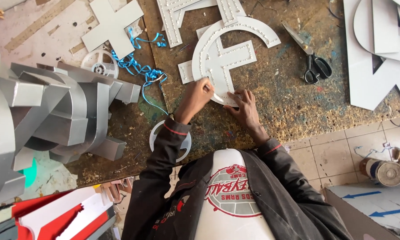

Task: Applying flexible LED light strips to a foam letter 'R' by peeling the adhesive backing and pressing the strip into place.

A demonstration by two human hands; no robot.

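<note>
Left hand (195, 95): my fingers are clenched in a pinch on the near rim of the round white panel (217, 58). There may be a thin sliver between thumb and forefinger, but I cannot tell what it is.

Right hand (246, 106): released and spread flat, fingertips (241, 94) pressing on the panel's lower edge, likely so the piece does not slide while the other hand works the rim.

Round white panel: it lies flat on the workbench (275, 102), straight ahead of my chest, a disc with a cross shape inside and rows of small dots along its outlines. Both hands meet at its near edge, the part easiest for me to reach.

Scissors (315, 66): they lie to the right of the panel, apart from it, blades pointing away.

Blue ribbon (142, 66): a loose tangle left of the panel, 1 strand trailing toward my left wrist.

White ring (170, 140): flat on the bench and partly hidden under my left forearm.

White cross (111, 26): a plain cut-out at the far left, well apart from my hands.

Silver letters (62, 111): bulky metal shapes heaped at the left end of the bench.

Tape roll (386, 171): on the tiled floor to the right.
</note>
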